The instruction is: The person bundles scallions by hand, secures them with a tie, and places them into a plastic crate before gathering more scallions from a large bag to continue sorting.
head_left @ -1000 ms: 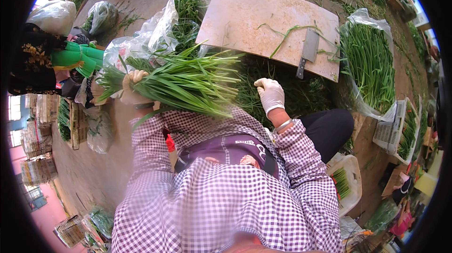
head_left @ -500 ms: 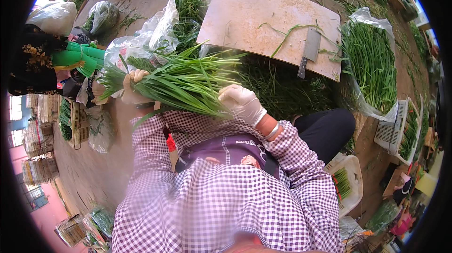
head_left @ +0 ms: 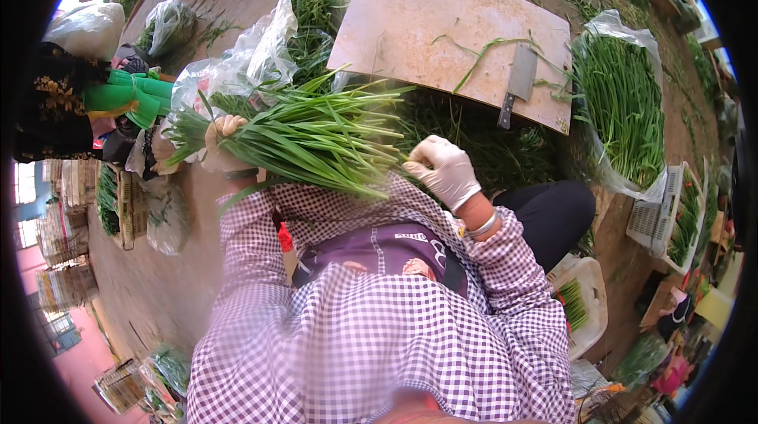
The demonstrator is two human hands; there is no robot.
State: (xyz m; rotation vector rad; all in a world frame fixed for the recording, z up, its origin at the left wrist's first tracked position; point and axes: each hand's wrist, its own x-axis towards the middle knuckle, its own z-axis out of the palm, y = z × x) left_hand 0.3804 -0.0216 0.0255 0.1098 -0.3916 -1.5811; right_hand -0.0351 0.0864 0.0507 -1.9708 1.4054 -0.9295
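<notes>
Left hand (head_left: 225,146) grips the leafy end of a bunch of greens (head_left: 324,140) above the lap. Right hand (head_left: 444,173), fingers bent, sits just beside the stalk ends; whether it pinches anything cannot be told. Beyond, a knife (head_left: 520,73) lies on a board (head_left: 418,17), handle jutting past its near edge. Bagged greens (head_left: 620,108) crowd the board's right edge; a wide stretch of floor (head_left: 150,298) lies left of the left sleeve (head_left: 253,242).

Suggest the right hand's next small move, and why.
I'd probably ease the right hand left to the pale stalk ends and tidy them: the left hand grips the bunch of green stalks toward its other end, the pale ends fan out unevenly, and the right fingers are curled close beside them. Whether they pinch a strand is unclear.
</notes>
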